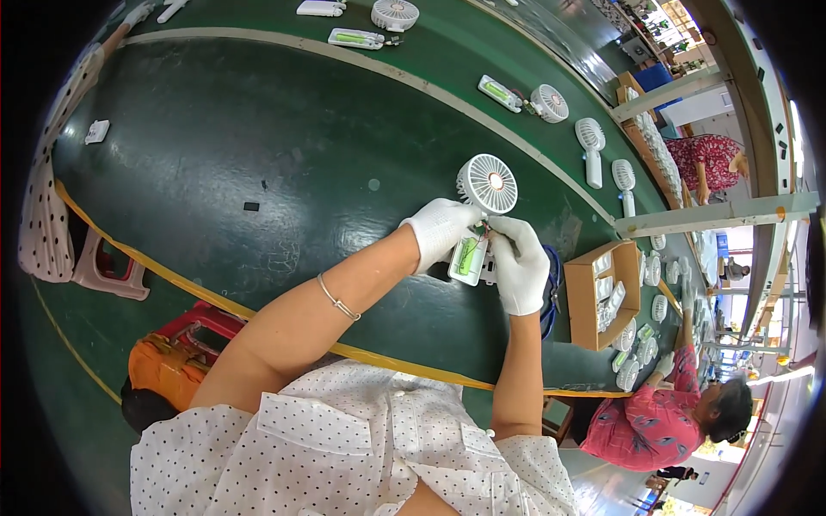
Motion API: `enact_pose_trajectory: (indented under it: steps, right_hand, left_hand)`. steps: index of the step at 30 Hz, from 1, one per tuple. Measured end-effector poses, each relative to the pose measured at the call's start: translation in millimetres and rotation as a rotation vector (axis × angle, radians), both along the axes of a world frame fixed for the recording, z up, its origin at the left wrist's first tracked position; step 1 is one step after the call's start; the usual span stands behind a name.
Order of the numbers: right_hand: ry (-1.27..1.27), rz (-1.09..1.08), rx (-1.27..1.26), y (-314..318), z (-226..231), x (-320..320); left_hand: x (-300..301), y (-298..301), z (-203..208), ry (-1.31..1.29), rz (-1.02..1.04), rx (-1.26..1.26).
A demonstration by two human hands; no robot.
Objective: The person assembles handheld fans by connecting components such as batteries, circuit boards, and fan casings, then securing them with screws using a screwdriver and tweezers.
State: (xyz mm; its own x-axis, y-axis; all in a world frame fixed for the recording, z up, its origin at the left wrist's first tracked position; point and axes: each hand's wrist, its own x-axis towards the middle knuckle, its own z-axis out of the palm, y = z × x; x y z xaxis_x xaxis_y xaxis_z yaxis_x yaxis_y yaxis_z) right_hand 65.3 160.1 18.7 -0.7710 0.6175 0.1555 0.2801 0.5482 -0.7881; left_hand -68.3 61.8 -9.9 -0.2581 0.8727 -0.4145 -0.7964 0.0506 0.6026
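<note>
A white handheld fan point(487, 184) lies with its round head pointing away from me and its handle casing point(467, 261) open, showing a green battery point(469, 254). My left hand point(442, 232), in a white glove, is closed on the fan at the left of its neck. From the right, my gloved right hand point(520, 265) pinches with thumb and forefinger at the neck, where thin wires and a small dark part show. Exactly what lies between those fingertips is too small to make out. Part of the casing is covered by my fingers.
Right of my hands are blue-handled scissors point(551, 288) and a cardboard box point(583, 305) of white parts. More fans point(549, 103) lie on the green belt beyond the pale strip. A small white piece point(97, 132) is far left. A co-worker point(651, 421) sits at the right.
</note>
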Motion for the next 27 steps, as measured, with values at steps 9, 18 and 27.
enact_pose_trajectory:
  steps: [9, 18, 27]
  right_hand:
    - [0.107, 0.058, 0.08, -5.5, -2.4, 1.9]
    - [0.095, 0.195, 0.214, 4.6, -17.4, 11.0]
    - [0.197, 0.212, 0.459, -2.7, -25.5, 8.2]
  left_hand:
    - [-5.3, -0.5, -2.4, -0.036, -0.047, 0.002]
    - [-3.0, -2.4, 0.2, 0.01, -0.072, -0.024]
    - [-19.4, -2.7, -57.8, 0.542, -0.198, 0.197]
